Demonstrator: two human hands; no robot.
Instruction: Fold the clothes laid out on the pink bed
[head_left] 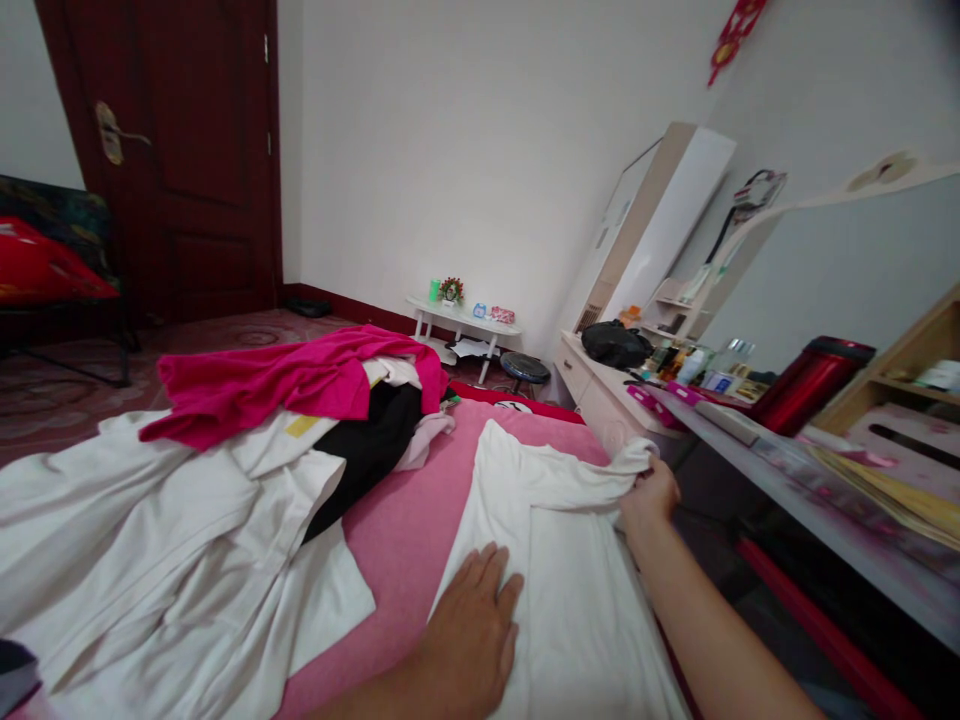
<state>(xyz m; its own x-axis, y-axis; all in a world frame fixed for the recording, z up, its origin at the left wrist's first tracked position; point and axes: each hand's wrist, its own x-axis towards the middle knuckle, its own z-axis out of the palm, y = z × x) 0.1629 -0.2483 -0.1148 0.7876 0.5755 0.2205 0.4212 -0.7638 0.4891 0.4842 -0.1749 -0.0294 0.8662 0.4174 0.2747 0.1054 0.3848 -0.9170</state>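
A white garment [577,590] lies spread on the pink bed cover [397,540], with a fold running across its upper part. My left hand [476,625] rests flat on the garment's left side, fingers stretched out. At the garment's upper right corner, my right hand [651,492] pinches the bunched cloth and lifts it a little. Left of the garment is a heap of clothes: a bright pink garment [315,385] on top, a black one [375,450] under it, and large white clothes [172,530] hanging toward the near left.
Along the right stands a dressing table [589,400] with bottles, a black bag [616,344] and a red thermos [814,385]. A low white table [465,315] and a round stool [525,367] are beyond the bed. A chair with a red cushion [45,265] stands far left, near a dark red door [180,150].
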